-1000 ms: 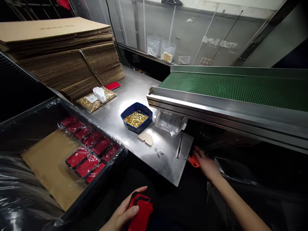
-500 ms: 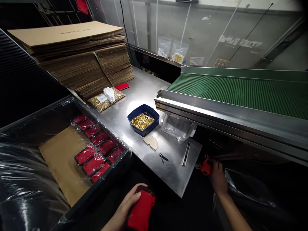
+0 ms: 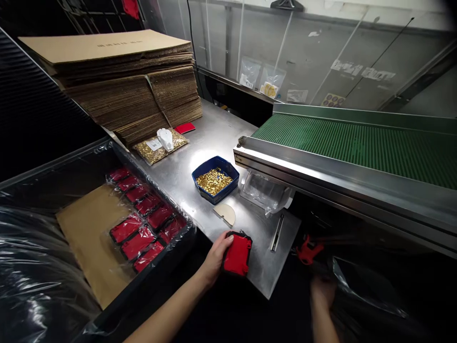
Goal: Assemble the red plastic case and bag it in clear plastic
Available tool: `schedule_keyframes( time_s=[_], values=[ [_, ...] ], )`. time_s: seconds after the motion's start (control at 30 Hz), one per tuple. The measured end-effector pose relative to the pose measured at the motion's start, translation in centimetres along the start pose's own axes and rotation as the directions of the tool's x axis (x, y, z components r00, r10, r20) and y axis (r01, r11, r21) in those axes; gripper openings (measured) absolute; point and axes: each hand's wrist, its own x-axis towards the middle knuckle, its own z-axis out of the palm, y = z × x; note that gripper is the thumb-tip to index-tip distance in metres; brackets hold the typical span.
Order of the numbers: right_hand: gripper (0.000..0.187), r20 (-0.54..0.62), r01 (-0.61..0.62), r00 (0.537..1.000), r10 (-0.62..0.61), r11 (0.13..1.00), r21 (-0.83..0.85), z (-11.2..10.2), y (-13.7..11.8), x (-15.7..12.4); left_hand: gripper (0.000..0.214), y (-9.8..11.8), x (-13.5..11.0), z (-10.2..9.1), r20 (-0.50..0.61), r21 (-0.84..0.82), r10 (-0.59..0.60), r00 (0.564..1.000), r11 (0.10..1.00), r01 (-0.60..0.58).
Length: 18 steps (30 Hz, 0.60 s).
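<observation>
My left hand (image 3: 217, 257) is closed around the side of a red case with black edges (image 3: 237, 255), held over the front edge of the metal table (image 3: 260, 267). Down in the dark at the right, my right hand (image 3: 323, 289) is smeared by motion and its fingers do not show clearly. Just above it lies an orange-red tool (image 3: 309, 250), apart from the hand as far as I can see. Beside it is a clear plastic bag or sheet (image 3: 367, 286). A cutter knife (image 3: 277, 233) and a pale half-round disc (image 3: 225, 214) rest on the table.
A blue tray (image 3: 217, 195) holds small gold pieces. Left of the table, a plastic-lined crate (image 3: 143, 281) contains several wrapped red cases (image 3: 137, 243) and cardboard. Stacked cardboard (image 3: 132, 100) rises behind a bag of gold pieces (image 3: 146, 151). A green conveyor (image 3: 357, 143) slopes at the right.
My left hand has lifted the red case up and right, over the table edge, covering the small dark tool there. My right hand has moved down, away from the orange-red tool.
</observation>
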Motion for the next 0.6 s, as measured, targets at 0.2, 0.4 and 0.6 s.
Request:
schedule_keyframes(
  time_s=[0.2, 0.4, 0.6],
  values=[
    [0.027, -0.081, -0.036, 0.995, 0.056, 0.973, 0.230, -4.9, -1.2, -8.4, 0.044, -1.1, 2.0, 2.4, 0.158, 0.061, -0.044, 0.987, 0.998, 0.035],
    [0.036, 0.048, 0.335, 0.933, -0.358, 0.907, 0.255, -8.8, -14.7, -11.9, 0.051, 0.4, 1.1, -0.3, 0.053, 0.389, 0.087, 0.995, 0.916, -0.101],
    [0.023, 0.369, 0.779, 0.592, -0.716, 0.626, -0.036, -3.4, -30.8, -11.8, 0.042, 2.1, 1.4, -0.4, 0.040, 0.694, 0.255, 0.966, 0.689, -0.210]
  ],
)
